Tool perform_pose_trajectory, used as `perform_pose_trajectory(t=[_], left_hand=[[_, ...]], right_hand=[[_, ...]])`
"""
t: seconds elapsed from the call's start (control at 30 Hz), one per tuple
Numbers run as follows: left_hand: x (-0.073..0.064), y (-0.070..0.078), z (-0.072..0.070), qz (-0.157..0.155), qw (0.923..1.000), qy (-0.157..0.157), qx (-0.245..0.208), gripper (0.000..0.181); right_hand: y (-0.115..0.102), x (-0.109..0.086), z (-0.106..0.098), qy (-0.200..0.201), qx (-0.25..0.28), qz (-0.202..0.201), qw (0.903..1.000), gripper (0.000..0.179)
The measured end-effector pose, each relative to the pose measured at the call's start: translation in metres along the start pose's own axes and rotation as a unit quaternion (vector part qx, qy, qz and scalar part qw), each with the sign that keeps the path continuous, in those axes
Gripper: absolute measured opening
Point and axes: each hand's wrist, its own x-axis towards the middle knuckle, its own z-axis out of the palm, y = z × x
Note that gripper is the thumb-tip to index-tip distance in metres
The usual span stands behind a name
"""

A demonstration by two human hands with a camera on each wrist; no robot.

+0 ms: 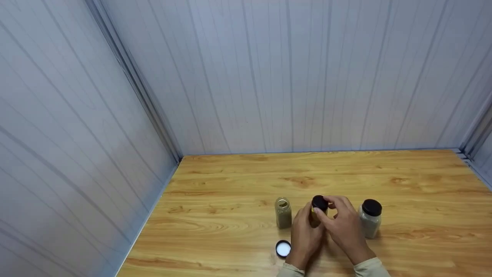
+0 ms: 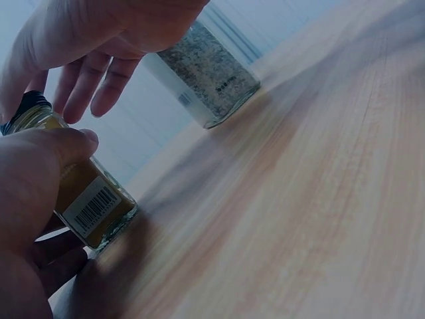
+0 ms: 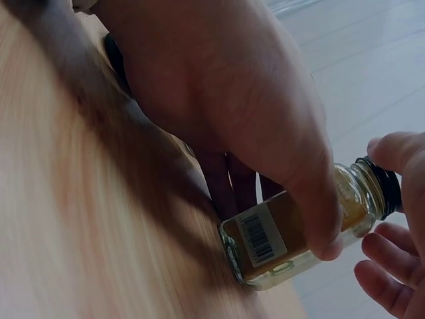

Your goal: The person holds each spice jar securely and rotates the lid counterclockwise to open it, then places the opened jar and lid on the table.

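Observation:
A small square glass jar of yellow-brown powder (image 3: 262,232), with a barcode label on its side, stands between the two hands. My left hand (image 1: 305,237) grips the jar's body, thumb across one side and fingers round the other. With thumb and fingers my right hand (image 1: 344,225) pinches the black lid (image 1: 319,202) at the jar's top. Ridges of the glass neck show just below the lid in the right wrist view. In the left wrist view the jar's base is close to the wooden surface.
Left of the hands stands a lidless glass jar (image 1: 283,217) with brownish contents. A black lid with a white inside (image 1: 283,249) lies upturned by the left wrist. A larger black-capped jar (image 1: 369,224) of pale grainy contents stands right. Pale panels (image 1: 246,77) wall the wooden table (image 1: 215,231).

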Motion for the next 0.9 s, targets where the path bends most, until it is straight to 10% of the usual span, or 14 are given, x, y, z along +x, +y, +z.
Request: perform_pose_trajectory(t=[0.9], left_hand=[[0.0009, 0.0025, -0.0015, -0.041, 0.9988, -0.027, -0.002, 0.046]], right_hand=[[-0.0026, 0.0018, -0.0017, -0.021, 0.011, 0.025, 0.9994, 0.032]])
